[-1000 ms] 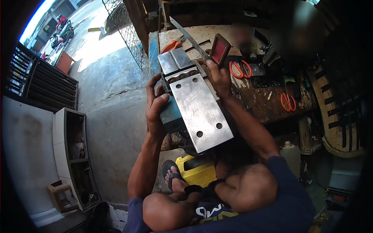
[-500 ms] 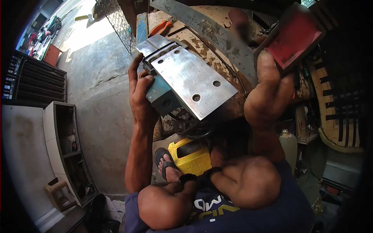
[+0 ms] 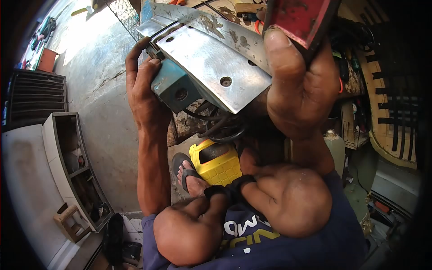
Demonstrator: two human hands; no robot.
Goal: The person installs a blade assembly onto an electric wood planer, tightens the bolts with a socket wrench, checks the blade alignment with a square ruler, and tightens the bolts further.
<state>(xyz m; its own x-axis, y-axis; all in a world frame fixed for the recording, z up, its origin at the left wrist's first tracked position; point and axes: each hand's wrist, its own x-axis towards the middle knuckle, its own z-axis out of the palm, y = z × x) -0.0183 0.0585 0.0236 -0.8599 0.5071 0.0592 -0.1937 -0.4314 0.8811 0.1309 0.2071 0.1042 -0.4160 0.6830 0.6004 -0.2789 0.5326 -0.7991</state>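
My left hand [image 3: 146, 90] is closed around the side of an electric planer [image 3: 173, 85] with a teal body. Its shiny metal sole [image 3: 202, 58] faces up, with several screw holes in it. In my right hand [image 3: 297, 85] is a try square, gripped by its red-faced stock [image 3: 299, 20]. The square's worn steel blade [image 3: 202, 24] slants over the sole, seemingly resting along its far side. A black cable [image 3: 220, 126] hangs in loops below the planer.
Behind the planer is a paint-flecked wooden bench [image 3: 225, 6] with tools on it. A yellow plastic stool-like piece [image 3: 216, 164] stands by my sandalled foot [image 3: 191, 177]. An open cabinet [image 3: 72, 157] is at left, and a slatted wooden frame [image 3: 391, 108] at right.
My right hand has brought the try square nearer, so its blade now overlaps the planer's sole. In view, the planer and my left hand have shifted up and left.
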